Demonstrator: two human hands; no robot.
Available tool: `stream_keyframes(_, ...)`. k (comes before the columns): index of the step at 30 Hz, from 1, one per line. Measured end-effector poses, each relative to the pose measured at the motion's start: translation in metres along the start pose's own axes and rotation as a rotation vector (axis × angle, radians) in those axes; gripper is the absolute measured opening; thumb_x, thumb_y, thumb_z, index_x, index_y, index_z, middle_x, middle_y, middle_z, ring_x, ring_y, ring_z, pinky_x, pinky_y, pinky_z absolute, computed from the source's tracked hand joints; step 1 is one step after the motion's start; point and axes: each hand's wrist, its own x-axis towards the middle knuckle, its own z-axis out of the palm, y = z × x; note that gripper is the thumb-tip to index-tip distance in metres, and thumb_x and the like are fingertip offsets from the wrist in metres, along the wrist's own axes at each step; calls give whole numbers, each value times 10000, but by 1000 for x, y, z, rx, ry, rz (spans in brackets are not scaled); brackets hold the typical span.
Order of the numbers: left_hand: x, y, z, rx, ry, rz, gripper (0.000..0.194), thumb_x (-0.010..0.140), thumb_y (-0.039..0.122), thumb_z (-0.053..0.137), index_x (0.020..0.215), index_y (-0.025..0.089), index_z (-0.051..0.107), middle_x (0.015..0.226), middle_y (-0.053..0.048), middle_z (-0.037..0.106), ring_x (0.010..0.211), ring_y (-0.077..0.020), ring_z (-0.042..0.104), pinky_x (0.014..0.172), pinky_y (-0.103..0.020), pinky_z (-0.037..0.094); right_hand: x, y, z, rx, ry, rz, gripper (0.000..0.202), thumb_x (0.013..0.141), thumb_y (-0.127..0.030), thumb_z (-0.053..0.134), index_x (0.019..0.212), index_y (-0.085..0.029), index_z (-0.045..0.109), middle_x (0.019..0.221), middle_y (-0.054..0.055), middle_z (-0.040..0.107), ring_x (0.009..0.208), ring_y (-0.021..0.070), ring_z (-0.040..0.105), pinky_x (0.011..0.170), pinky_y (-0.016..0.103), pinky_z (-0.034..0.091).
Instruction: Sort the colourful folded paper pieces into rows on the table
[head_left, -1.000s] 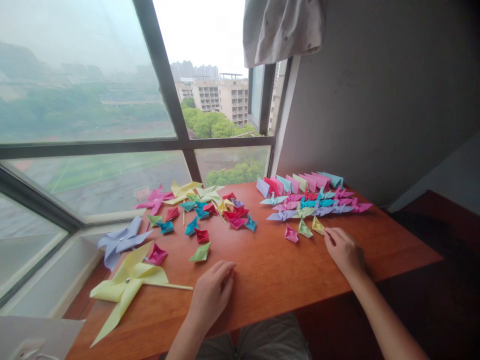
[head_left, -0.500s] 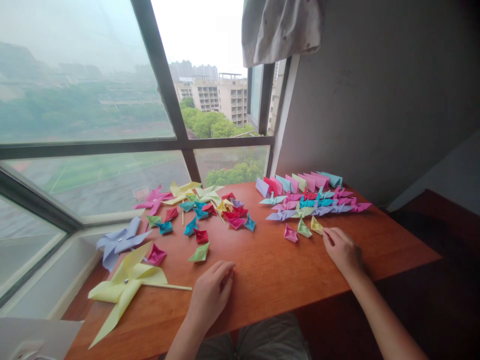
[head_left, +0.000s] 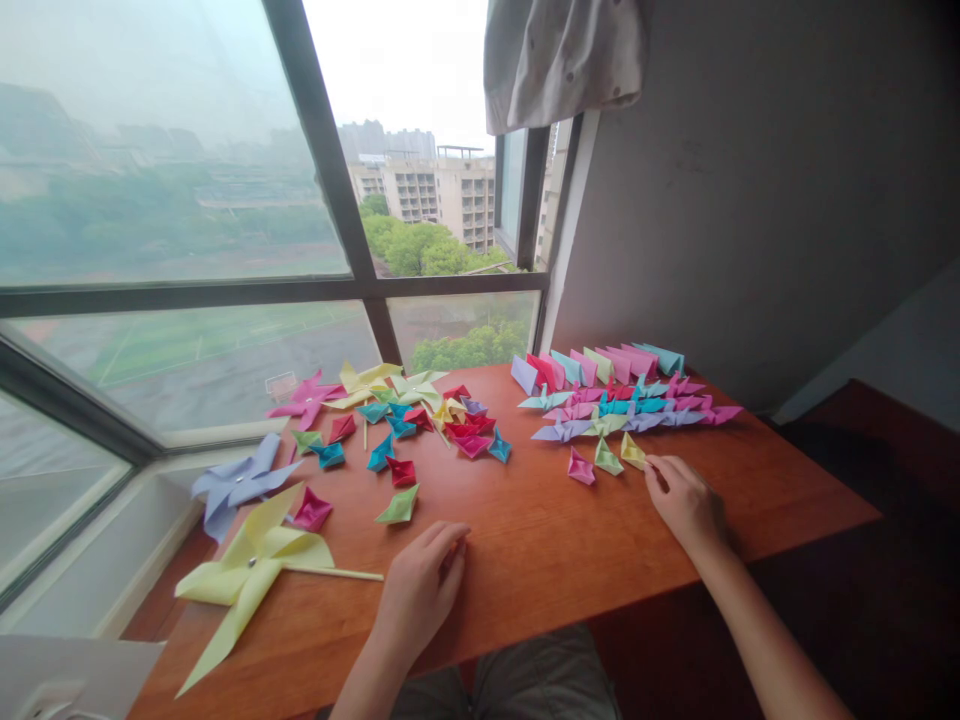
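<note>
My right hand [head_left: 685, 498] rests at the right of the table, thumb and forefinger pinched at the right end of a small yellow paper boat [head_left: 633, 452]. To that boat's left stand a green paper boat [head_left: 607, 457] and a pink paper boat [head_left: 580, 467]. My left hand [head_left: 424, 582] lies near the front edge, fingers curled in, with nothing visible in it. Closest to it is a light green paper boat [head_left: 399, 506]; a yellow pinwheel [head_left: 255, 565] with a stick lies farther left.
Several folded paper boats [head_left: 471, 445] crowd the table's middle back, with more pinwheels [head_left: 240, 480] at the left. Rows of paper cranes [head_left: 645, 406] and folded paper pieces [head_left: 596, 366] line the back right. Beyond the wooden table [head_left: 540, 560] are windows and a wall.
</note>
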Motion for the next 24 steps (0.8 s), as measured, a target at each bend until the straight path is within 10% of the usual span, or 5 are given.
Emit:
stream_keyframes(12,-4,-1,0,48,19,21,247,925,143,446,1071,223,628,982,-47,698,854,-170,679,730,-244,527,-3,-17,-19,57,85,9,220,939,-267,524,1005,-176,712,947,78,728,850,190,677,807,271,490)
stream_keyframes(24,-12,-28,-49,352,447,-244,213,924,306,509,1007,194,670,946,-26,655,574,-108,587,575,-227,461,-14,-136,-33,509,-46,-92,187,927,-157,531,1046,-195,670,952,70,707,895,183,674,847,302,523)
